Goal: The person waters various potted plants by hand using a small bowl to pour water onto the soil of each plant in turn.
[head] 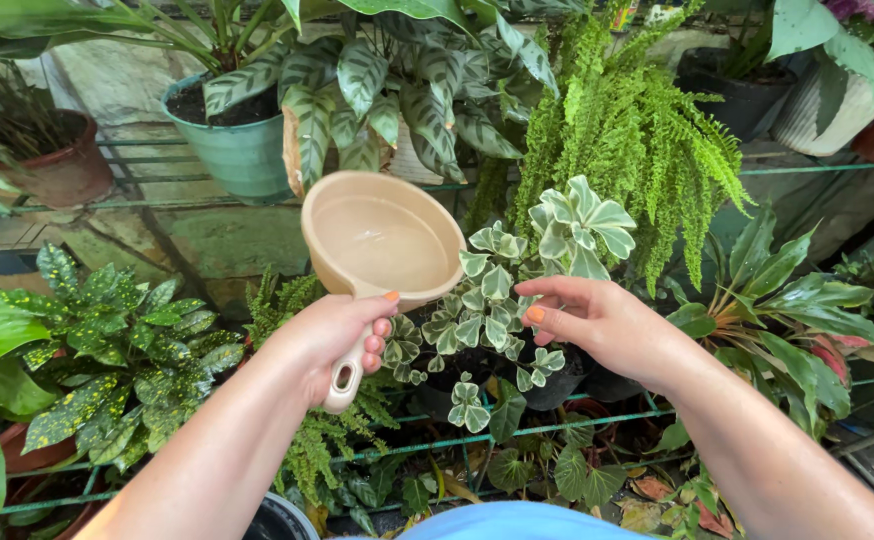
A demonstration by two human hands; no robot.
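My left hand (335, 338) grips the handle of a beige plastic water dipper (382, 240), held level with water in its bowl. The dipper hangs over the left side of a variegated ivy plant (502, 290) with green-and-cream leaves in a dark pot. My right hand (597, 320) reaches in from the right, fingers touching the ivy's leaves and stems. The ivy's pot is mostly hidden under the leaves.
Potted plants crowd a green metal rack (547, 425): a yellow-speckled plant (117, 350) at left, a fern (627, 130) behind the ivy, a teal pot (237, 150) and a terracotta pot (62, 170) on the upper shelf, broad-leaved plants (787, 310) at right.
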